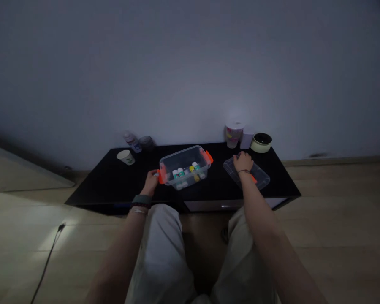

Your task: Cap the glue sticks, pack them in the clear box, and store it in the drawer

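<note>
A clear plastic storage box point(185, 158) with orange latches stands without its lid on the black cabinet top. Several small bottles point(181, 173) with white caps and green labels lie inside, along with a yellow one point(192, 169). My left hand point(151, 181) is closed at the box's left orange latch point(161, 176). To the right of the box, the clear lid point(262, 176) lies on the cabinet. My right hand point(243, 162) rests over its far left part, fingers curled at the edge. An orange piece shows on the lid beside my wrist.
A paper cup point(126, 157) lies tipped at the left, near a bottle point(133, 142) and a dark round container point(147, 143). At the back right stand a plastic cup point(233, 136), a pale box point(246, 140) and a cream pot point(261, 143). The wall rises behind.
</note>
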Tool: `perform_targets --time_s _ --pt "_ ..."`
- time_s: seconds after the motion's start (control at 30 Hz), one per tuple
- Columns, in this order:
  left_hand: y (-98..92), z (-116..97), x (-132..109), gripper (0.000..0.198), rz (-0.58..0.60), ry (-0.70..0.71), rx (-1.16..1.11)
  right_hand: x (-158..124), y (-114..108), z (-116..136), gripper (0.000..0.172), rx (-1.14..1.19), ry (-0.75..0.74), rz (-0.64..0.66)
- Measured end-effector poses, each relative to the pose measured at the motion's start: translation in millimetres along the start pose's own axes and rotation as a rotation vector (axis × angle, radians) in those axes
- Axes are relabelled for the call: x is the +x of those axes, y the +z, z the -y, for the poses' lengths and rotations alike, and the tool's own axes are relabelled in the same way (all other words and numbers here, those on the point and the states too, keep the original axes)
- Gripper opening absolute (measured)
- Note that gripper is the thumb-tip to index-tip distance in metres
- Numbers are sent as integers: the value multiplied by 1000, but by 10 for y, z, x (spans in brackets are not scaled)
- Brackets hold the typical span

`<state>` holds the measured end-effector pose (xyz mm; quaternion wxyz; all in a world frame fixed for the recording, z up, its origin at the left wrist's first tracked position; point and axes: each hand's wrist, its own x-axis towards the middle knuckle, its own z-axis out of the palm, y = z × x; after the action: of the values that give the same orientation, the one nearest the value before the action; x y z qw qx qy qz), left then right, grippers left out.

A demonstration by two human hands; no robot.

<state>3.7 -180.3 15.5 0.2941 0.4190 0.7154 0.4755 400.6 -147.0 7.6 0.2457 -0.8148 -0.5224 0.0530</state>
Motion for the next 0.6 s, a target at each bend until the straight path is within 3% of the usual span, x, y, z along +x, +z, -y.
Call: perform_targets --time_s 0.1,0.17,0.27,0.33,0.4,0.47,0.6 --pt "7 -116 -140 30 -187 204 2 -62 -161 370 28 117 -237 -48" --pt "71 -164 -335 31 -254 593 2 -174 -240 670 25 171 -428 -37" --pt "239 -120 -699 30 -136 1128 63 -376 -242 1160 26 131 -634 135" --pt "365 -15 -911 32 -64 1374 130 -462 -148 1462 28 -10 -662 331" --pt "471 109 -1053 30 47 1467 179 -471 10 1704 31 -153 -615 496" --pt "543 204 -1116 29 90 1469 236 -414 199 1869 29 -239 -541 594" --pt "590 232 -1060 35 -7 1360 322 -276 523 2018 26 -254 -451 685"
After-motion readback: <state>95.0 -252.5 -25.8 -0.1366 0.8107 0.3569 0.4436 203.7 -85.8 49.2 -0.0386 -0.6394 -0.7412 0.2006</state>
